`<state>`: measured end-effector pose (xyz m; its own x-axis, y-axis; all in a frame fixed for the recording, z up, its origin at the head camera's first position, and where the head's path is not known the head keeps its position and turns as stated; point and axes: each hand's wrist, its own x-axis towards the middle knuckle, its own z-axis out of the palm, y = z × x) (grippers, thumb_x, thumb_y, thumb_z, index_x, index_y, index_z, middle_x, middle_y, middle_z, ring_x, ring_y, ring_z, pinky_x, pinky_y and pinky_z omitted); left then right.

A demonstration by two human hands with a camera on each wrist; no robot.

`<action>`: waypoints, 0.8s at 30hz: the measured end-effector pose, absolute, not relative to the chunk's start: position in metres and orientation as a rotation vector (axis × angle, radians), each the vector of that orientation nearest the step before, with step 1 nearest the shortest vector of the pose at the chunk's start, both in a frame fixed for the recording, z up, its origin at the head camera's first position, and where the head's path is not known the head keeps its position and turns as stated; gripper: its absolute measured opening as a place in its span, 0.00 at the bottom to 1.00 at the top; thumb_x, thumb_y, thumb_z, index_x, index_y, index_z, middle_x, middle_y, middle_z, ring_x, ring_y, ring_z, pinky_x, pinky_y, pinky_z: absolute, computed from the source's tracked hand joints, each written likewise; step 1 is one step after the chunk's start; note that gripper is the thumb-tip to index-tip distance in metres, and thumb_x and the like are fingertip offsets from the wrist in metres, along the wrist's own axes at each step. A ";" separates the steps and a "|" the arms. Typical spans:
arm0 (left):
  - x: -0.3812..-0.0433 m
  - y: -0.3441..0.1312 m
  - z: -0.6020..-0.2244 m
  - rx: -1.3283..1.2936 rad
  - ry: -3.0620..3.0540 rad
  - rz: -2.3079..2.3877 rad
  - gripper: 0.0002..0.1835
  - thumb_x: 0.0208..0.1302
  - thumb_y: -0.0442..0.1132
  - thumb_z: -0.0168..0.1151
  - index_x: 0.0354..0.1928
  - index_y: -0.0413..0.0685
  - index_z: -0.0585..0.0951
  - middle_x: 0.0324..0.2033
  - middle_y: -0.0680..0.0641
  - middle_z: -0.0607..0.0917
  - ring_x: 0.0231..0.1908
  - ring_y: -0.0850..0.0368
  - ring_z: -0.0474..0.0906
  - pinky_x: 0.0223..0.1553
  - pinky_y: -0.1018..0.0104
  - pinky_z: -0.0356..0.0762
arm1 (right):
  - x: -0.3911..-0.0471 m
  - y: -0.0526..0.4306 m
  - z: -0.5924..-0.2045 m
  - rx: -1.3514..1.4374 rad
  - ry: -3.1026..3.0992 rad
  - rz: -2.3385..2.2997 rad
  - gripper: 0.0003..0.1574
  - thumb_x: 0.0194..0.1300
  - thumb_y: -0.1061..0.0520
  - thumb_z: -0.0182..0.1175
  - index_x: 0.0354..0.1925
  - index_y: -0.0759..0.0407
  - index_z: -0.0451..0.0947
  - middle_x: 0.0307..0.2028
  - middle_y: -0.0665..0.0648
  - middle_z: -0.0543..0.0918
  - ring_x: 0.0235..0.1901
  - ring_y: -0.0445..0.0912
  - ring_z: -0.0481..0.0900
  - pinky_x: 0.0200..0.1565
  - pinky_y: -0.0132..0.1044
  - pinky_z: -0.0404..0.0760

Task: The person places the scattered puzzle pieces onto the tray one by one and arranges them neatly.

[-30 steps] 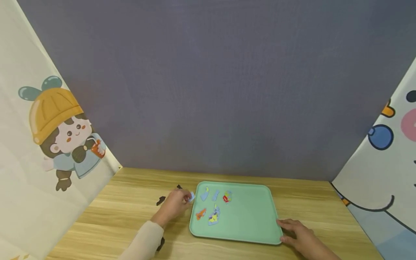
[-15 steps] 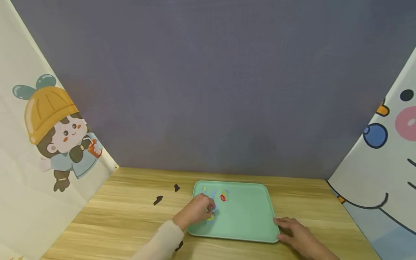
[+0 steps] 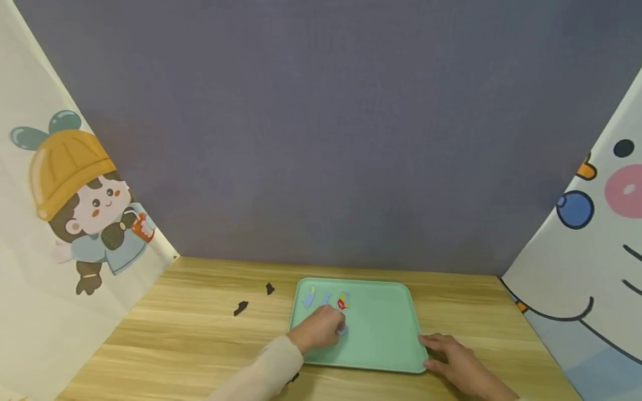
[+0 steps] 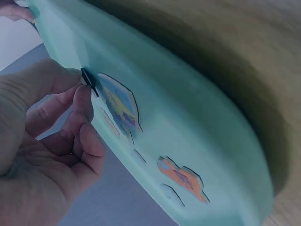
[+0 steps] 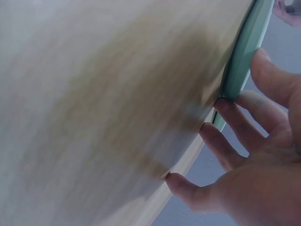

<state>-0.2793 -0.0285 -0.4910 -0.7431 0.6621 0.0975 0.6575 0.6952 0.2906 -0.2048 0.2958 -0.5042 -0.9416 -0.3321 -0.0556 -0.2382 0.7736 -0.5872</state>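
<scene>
In the head view my left hand (image 3: 321,327) is over the left-middle of a mint-green tray (image 3: 386,320). Its thumb and fingertip pinch a small light-blue jigsaw puzzle piece (image 3: 343,331), whose dark edge shows in the left wrist view, close to the tray surface. Beside it there lies a joined blue-and-yellow puzzle section (image 4: 121,104), and farther along an orange piece (image 4: 182,178); the hand hides both in the head view. A red-and-yellow piece (image 3: 343,301) sits toward the back of the tray. My right hand (image 3: 453,359), fingers spread, touches the tray's right rim near the front corner.
Two dark face-down pieces, one near (image 3: 241,308) and one farther back (image 3: 270,288), lie on the wooden table (image 3: 190,334) left of the tray. Another dark piece (image 3: 294,378) peeks out beside the left sleeve. A grey wall (image 3: 331,139) stands behind the table.
My left hand has carried the light-blue piece from beyond the tray's left rim rightward over the tray. The right hand has stayed at the rim; the view has shifted slightly.
</scene>
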 end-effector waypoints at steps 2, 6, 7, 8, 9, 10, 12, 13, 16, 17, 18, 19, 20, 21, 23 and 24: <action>-0.279 -0.026 -0.492 1.126 2.882 0.485 0.10 0.41 0.26 0.70 0.29 0.44 0.85 0.29 0.54 0.85 0.33 0.65 0.79 0.35 0.76 0.75 | -0.205 0.296 -0.504 -0.441 2.813 -0.890 0.37 0.56 0.44 0.65 0.60 0.61 0.73 0.57 0.62 0.73 0.58 0.64 0.67 0.48 0.72 0.60; -0.278 -0.022 -0.492 1.118 2.881 0.489 0.11 0.40 0.26 0.70 0.30 0.44 0.85 0.29 0.54 0.85 0.33 0.65 0.78 0.34 0.76 0.75 | -0.206 0.295 -0.504 -0.386 2.810 -0.876 0.38 0.55 0.42 0.65 0.60 0.59 0.73 0.57 0.62 0.74 0.58 0.64 0.67 0.47 0.74 0.57; -0.277 -0.022 -0.492 1.116 2.879 0.492 0.12 0.40 0.26 0.70 0.30 0.43 0.85 0.29 0.53 0.85 0.33 0.65 0.79 0.34 0.76 0.75 | -0.206 0.295 -0.504 -0.378 2.812 -0.873 0.38 0.54 0.42 0.65 0.60 0.59 0.73 0.57 0.62 0.74 0.58 0.64 0.67 0.47 0.75 0.57; -0.277 -0.022 -0.491 1.115 2.880 0.495 0.12 0.40 0.26 0.70 0.31 0.43 0.85 0.29 0.53 0.85 0.33 0.64 0.79 0.34 0.76 0.75 | -0.207 0.295 -0.504 -0.370 2.810 -0.876 0.39 0.54 0.42 0.66 0.60 0.59 0.74 0.57 0.62 0.74 0.58 0.64 0.67 0.47 0.75 0.57; -0.276 -0.022 -0.491 1.111 2.878 0.499 0.12 0.41 0.26 0.70 0.31 0.43 0.85 0.30 0.52 0.85 0.33 0.64 0.79 0.34 0.76 0.76 | -0.207 0.295 -0.504 -0.366 2.810 -0.878 0.39 0.54 0.42 0.66 0.60 0.59 0.74 0.57 0.62 0.74 0.58 0.64 0.67 0.47 0.75 0.56; -0.275 -0.022 -0.491 1.113 2.878 0.496 0.12 0.42 0.26 0.70 0.32 0.43 0.86 0.30 0.52 0.85 0.34 0.63 0.80 0.35 0.76 0.76 | -0.207 0.295 -0.504 -0.367 2.811 -0.875 0.39 0.54 0.42 0.66 0.59 0.59 0.74 0.57 0.62 0.74 0.58 0.64 0.67 0.47 0.75 0.56; -0.274 -0.022 -0.490 1.112 2.879 0.490 0.11 0.43 0.27 0.71 0.33 0.43 0.86 0.31 0.51 0.86 0.34 0.63 0.80 0.35 0.75 0.76 | -0.206 0.295 -0.504 -0.364 2.808 -0.878 0.38 0.54 0.43 0.66 0.59 0.59 0.74 0.56 0.61 0.74 0.58 0.64 0.67 0.47 0.76 0.56; -0.273 -0.022 -0.490 1.108 2.880 0.492 0.11 0.44 0.27 0.70 0.33 0.43 0.86 0.30 0.52 0.85 0.33 0.63 0.80 0.35 0.75 0.76 | -0.206 0.295 -0.505 -0.368 2.809 -0.876 0.38 0.54 0.43 0.66 0.59 0.59 0.74 0.56 0.61 0.74 0.57 0.64 0.67 0.46 0.76 0.56; -0.271 -0.022 -0.490 1.109 2.887 0.479 0.10 0.46 0.28 0.70 0.33 0.45 0.86 0.30 0.53 0.85 0.33 0.65 0.80 0.35 0.76 0.76 | -0.207 0.295 -0.505 -0.374 2.805 -0.875 0.38 0.53 0.43 0.67 0.59 0.59 0.74 0.57 0.62 0.74 0.57 0.64 0.67 0.46 0.76 0.56; -0.271 -0.023 -0.489 1.102 2.893 0.485 0.09 0.46 0.29 0.69 0.33 0.45 0.86 0.30 0.53 0.85 0.33 0.65 0.79 0.35 0.76 0.76 | -0.208 0.295 -0.506 -0.373 2.802 -0.878 0.38 0.53 0.44 0.67 0.59 0.59 0.74 0.57 0.62 0.74 0.57 0.64 0.67 0.45 0.77 0.55; -0.271 -0.023 -0.489 1.102 2.898 0.495 0.09 0.47 0.29 0.69 0.33 0.44 0.86 0.30 0.53 0.85 0.31 0.66 0.79 0.34 0.76 0.75 | -0.208 0.295 -0.506 -0.378 2.803 -0.876 0.38 0.53 0.43 0.67 0.59 0.59 0.74 0.57 0.62 0.74 0.57 0.64 0.67 0.45 0.77 0.55; -0.271 -0.024 -0.488 1.096 2.897 0.513 0.08 0.49 0.30 0.68 0.34 0.44 0.86 0.31 0.52 0.85 0.30 0.66 0.78 0.33 0.77 0.75 | -0.208 0.295 -0.506 -0.379 2.803 -0.876 0.38 0.53 0.43 0.67 0.59 0.59 0.74 0.57 0.62 0.74 0.57 0.64 0.67 0.45 0.77 0.55; -0.271 -0.025 -0.487 1.091 2.900 0.533 0.08 0.50 0.30 0.67 0.35 0.43 0.86 0.32 0.52 0.86 0.29 0.67 0.77 0.32 0.77 0.74 | -0.209 0.295 -0.507 -0.377 2.800 -0.880 0.38 0.53 0.43 0.67 0.59 0.59 0.74 0.57 0.62 0.74 0.57 0.65 0.67 0.45 0.77 0.55; -0.271 -0.026 -0.485 1.083 2.904 0.556 0.08 0.52 0.31 0.67 0.36 0.42 0.86 0.33 0.51 0.86 0.28 0.67 0.76 0.31 0.77 0.74 | -0.209 0.296 -0.507 -0.384 2.800 -0.879 0.38 0.53 0.43 0.66 0.59 0.59 0.74 0.57 0.63 0.74 0.57 0.65 0.67 0.45 0.77 0.55; -0.271 -0.031 -0.481 1.068 2.921 0.580 0.08 0.54 0.32 0.66 0.38 0.42 0.86 0.34 0.50 0.86 0.29 0.65 0.75 0.32 0.75 0.73 | -0.209 0.296 -0.507 -0.386 2.799 -0.883 0.38 0.53 0.43 0.67 0.59 0.59 0.74 0.57 0.62 0.74 0.57 0.65 0.67 0.45 0.77 0.56; -0.271 -0.034 -0.478 1.060 2.922 0.591 0.08 0.55 0.33 0.66 0.38 0.42 0.85 0.32 0.51 0.85 0.29 0.65 0.74 0.32 0.74 0.73 | -0.209 0.296 -0.507 -0.393 2.800 -0.883 0.38 0.53 0.43 0.67 0.59 0.59 0.74 0.57 0.62 0.74 0.57 0.65 0.67 0.45 0.77 0.57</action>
<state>-0.2714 -0.0336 -0.4778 -0.7753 0.6145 0.1461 0.6230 0.7058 0.3372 -0.2094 0.2962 -0.5066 -0.9490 -0.3021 -0.0904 -0.1957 0.7889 -0.5825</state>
